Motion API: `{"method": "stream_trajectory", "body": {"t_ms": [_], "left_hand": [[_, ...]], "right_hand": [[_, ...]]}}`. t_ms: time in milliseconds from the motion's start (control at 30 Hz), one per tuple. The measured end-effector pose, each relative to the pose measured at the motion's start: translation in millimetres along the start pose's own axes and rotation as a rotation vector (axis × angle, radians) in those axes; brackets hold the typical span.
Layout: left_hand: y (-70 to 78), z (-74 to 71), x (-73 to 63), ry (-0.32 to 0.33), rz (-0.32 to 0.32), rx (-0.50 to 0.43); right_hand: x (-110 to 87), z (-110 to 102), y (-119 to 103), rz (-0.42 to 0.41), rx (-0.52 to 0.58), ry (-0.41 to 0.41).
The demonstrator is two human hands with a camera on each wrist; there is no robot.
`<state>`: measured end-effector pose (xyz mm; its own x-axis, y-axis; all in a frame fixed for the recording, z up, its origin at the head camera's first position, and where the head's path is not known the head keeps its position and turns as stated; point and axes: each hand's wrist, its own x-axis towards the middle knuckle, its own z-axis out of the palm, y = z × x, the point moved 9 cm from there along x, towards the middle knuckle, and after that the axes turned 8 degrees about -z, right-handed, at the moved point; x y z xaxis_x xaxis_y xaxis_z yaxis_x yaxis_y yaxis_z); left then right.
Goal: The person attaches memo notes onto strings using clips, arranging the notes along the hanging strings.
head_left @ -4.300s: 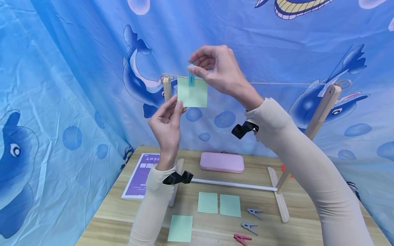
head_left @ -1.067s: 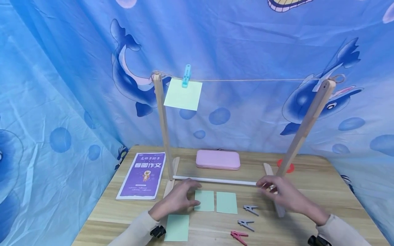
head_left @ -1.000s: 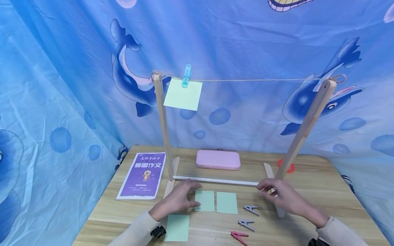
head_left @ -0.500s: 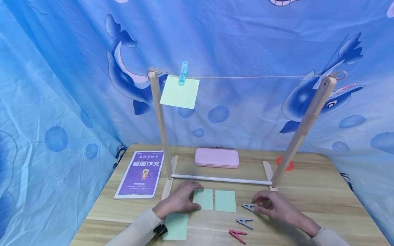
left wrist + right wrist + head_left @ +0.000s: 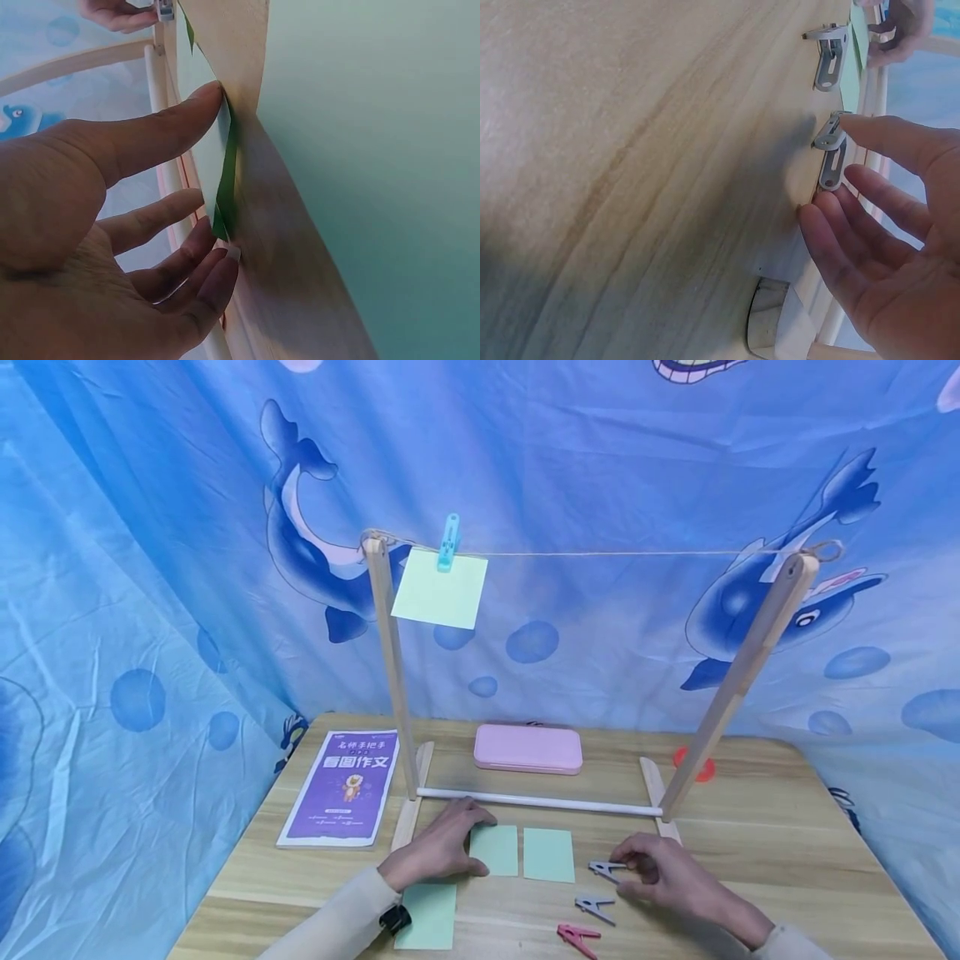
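In the head view, my left hand (image 5: 438,846) rests at the left edge of a green paper square (image 5: 495,850), thumb at its near corner, fingers at its far corner. The left wrist view shows the square's edge (image 5: 225,187) bowing up from the table between thumb and fingers. My right hand (image 5: 667,872) is around a grey clothespin (image 5: 606,870) lying flat. In the right wrist view, the thumb tip meets one end of that clothespin (image 5: 831,161), with the other fingers spread beside it. Another green square hangs (image 5: 441,589) from the string under a blue clothespin (image 5: 448,543).
Two more green squares (image 5: 548,855) (image 5: 427,917) lie on the table, with a second grey clothespin (image 5: 595,907) and a red one (image 5: 577,937). The wooden frame (image 5: 738,689) stands behind. A purple book (image 5: 341,789), pink case (image 5: 528,749) and red ring (image 5: 697,766) lie around it.
Both hands have come down from the string, leaving the square hanging under the blue clothespin. The right hand moved from the frame's foot to the grey clothespin; the left stayed at the paper.
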<state>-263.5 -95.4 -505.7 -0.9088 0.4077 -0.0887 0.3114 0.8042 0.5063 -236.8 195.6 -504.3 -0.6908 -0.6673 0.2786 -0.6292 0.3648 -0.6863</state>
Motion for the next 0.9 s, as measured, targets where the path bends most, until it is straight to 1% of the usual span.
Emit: {"method": "stream_trajectory", "body": {"t_ms": [200, 433, 600, 733, 900], "left_hand": [[-3.1, 1.1, 1.7, 0.001, -0.021, -0.009], [-6.5, 2.4, 0.5, 0.009, -0.053, -0.060], [-8.7, 2.9, 1.6, 0.012, -0.081, -0.084], [-11.4, 2.3, 2.4, 0.014, -0.103, -0.089], [-14.8, 1.3, 1.5, 0.015, -0.123, -0.079]], "right_hand": [[0.4, 2, -1, -0.028, -0.072, 0.029], [4.0, 5, 3, 0.022, -0.105, -0.002], [5.6, 5, 2, 0.015, -0.141, -0.002], [6.6, 4, 0, 0.008, -0.182, -0.005], [9.5, 5, 2, 0.056, -0.206, -0.037]]}}
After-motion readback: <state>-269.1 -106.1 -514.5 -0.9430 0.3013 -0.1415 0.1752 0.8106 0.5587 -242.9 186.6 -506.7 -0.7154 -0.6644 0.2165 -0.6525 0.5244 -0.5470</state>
